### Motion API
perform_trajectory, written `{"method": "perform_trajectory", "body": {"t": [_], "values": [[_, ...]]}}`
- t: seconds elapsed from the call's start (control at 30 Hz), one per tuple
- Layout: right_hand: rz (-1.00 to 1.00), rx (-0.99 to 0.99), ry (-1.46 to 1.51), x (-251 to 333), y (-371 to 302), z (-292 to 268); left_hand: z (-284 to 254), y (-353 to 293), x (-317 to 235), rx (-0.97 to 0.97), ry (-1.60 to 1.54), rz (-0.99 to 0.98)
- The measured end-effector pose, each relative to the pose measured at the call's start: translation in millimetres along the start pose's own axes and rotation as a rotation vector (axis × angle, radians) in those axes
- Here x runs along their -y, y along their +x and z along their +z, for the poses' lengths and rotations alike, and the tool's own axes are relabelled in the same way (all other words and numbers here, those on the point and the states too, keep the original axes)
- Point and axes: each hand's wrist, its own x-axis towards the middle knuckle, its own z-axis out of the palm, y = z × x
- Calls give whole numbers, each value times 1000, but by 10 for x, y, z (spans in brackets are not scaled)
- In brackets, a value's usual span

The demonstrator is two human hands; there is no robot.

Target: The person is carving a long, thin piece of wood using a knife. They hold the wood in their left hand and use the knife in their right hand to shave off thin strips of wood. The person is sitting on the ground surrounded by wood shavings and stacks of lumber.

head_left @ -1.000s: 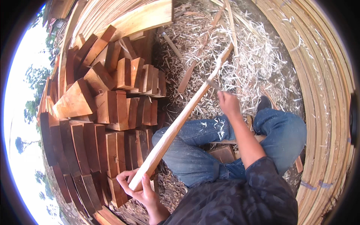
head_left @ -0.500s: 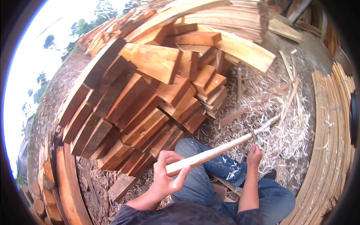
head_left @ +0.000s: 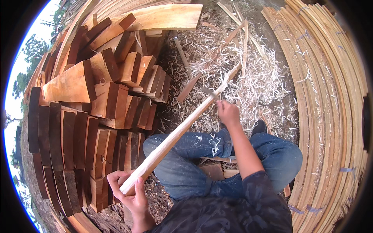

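- Fingers of the left hand (head_left: 130, 192) curl around the near end of a long pale wooden stick (head_left: 176, 134), the thumb lying along its side; the grip is closed on the wood.
- Fingers of the right hand (head_left: 228, 113) are pressed together around the handle of a small blade (head_left: 210, 92), whose dark metal lies against the stick's upper part.
- From the left hand the stick runs diagonally up and to the right, passes over the left knee of the blue jeans (head_left: 202, 155), and ends out over the shavings.
- Pale wood shavings (head_left: 256, 77) cover the ground ahead of the knees, with a few loose thin strips lying across them.
- Reddish-brown cut blocks (head_left: 97, 116) are stacked in rows at the left, just beside the left knee.
- Long thin bent slats (head_left: 330, 116) are piled in a curved stack along the right side.
- One dark shoe (head_left: 259, 126) shows just beyond the right knee, among the shavings.
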Motion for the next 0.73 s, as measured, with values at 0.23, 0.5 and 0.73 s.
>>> {"method": "perform_trajectory", "body": {"t": [0.23,0.5,0.73], "values": [[-35,21,107,30,-146,224,-20,58,1,-58,54,-10],[-60,-147,-178,-495,196,205,14,52,-201,-21,-8,25],[-276,-136,101,75,-375,108,-9,84,-55,45,16,34]]}}
